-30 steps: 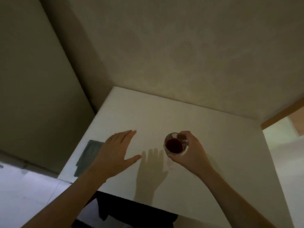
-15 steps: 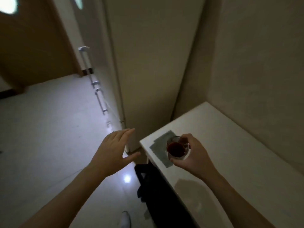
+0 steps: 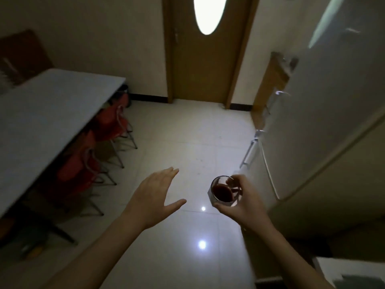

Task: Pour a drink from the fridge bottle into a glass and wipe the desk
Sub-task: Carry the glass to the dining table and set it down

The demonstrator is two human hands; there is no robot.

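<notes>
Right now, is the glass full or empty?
Partly full. The glass, held by the right hand, has dark red drink in its lower part, well below the rim.

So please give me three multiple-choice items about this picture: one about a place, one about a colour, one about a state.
1. Where is the fridge?
A. at the person's right
B. at the person's left
C. behind the table

2. What colour are the chairs under the long table?
A. blue
B. red
C. white

3. What is the left hand doing?
A. holding a cloth
B. gripping the glass
C. open, holding nothing

Answers: 1 A, its white doors and handles fill the right side. 2 B, the seats show red under the grey top. 3 C, its fingers are spread in the air, while the right hand holds the glass of dark drink.
</notes>
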